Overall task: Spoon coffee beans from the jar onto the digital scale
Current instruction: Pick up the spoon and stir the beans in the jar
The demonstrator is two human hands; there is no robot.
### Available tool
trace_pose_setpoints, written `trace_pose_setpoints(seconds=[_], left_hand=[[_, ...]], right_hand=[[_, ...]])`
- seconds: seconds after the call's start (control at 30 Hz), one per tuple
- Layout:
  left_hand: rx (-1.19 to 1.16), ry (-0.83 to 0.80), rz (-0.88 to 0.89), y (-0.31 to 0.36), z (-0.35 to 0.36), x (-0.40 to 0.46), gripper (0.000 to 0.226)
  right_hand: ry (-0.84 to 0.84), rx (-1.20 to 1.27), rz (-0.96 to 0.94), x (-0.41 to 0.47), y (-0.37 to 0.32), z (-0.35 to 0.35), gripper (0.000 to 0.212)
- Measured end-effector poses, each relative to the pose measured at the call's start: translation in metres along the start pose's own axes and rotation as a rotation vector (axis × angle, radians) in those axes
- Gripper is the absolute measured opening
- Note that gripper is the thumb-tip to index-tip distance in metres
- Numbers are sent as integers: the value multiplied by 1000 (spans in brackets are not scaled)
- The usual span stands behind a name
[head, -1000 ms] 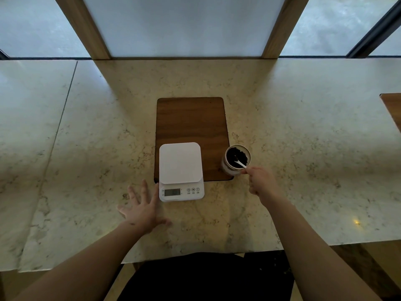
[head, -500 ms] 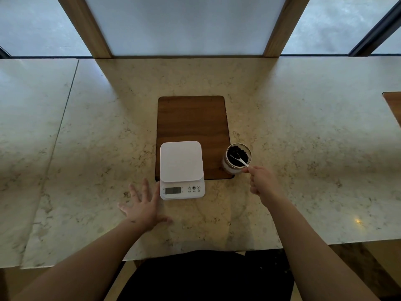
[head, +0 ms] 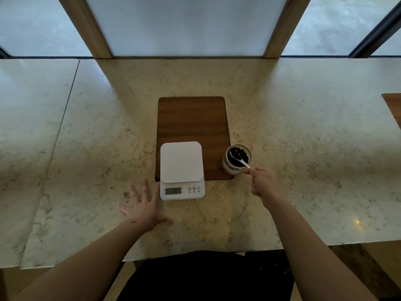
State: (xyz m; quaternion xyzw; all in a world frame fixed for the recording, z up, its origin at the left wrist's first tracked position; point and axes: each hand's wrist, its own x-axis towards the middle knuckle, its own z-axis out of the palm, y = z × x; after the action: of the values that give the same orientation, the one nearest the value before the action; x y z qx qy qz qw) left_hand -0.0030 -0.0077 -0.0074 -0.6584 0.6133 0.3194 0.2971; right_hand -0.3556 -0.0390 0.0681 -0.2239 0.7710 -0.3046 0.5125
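A white digital scale (head: pixel 181 164) sits at the front of a dark wooden board (head: pixel 193 120), its weighing plate bare. To its right stands a small open glass jar (head: pixel 237 160) of dark coffee beans (head: pixel 242 153). My right hand (head: pixel 263 183) is closed on the handle of a white spoon (head: pixel 239 159), whose bowl lies inside the jar mouth with a few beans on it. Just left of the scale, my left hand (head: pixel 144 207) rests flat on the counter with its fingers spread and nothing in it.
The pale marble counter (head: pixel 303 127) stretches wide on both sides, with a seam at the left. Another wooden board (head: pixel 393 107) pokes in at the right edge. Windows and wooden posts stand behind the counter. The counter's front edge is close to my body.
The spoon's bowl has risen from deep among the beans to the jar's mouth, carrying a few beans. My left hand has stayed flat beside the scale.
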Motion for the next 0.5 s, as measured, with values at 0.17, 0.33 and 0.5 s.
trace_pose_setpoints(seconds=[0.17, 0.33, 0.5], left_hand=[[9, 3, 0, 3, -2, -4, 138], [6, -2, 3, 1, -1, -5, 139], [-3, 2, 10, 1, -1, -3, 139]], right_hand=[[231, -639, -487, -11, -5, -3, 30], [335, -958, -589, -10, -16, -7, 27], [174, -915, -456, -9, -19, -3, 27]])
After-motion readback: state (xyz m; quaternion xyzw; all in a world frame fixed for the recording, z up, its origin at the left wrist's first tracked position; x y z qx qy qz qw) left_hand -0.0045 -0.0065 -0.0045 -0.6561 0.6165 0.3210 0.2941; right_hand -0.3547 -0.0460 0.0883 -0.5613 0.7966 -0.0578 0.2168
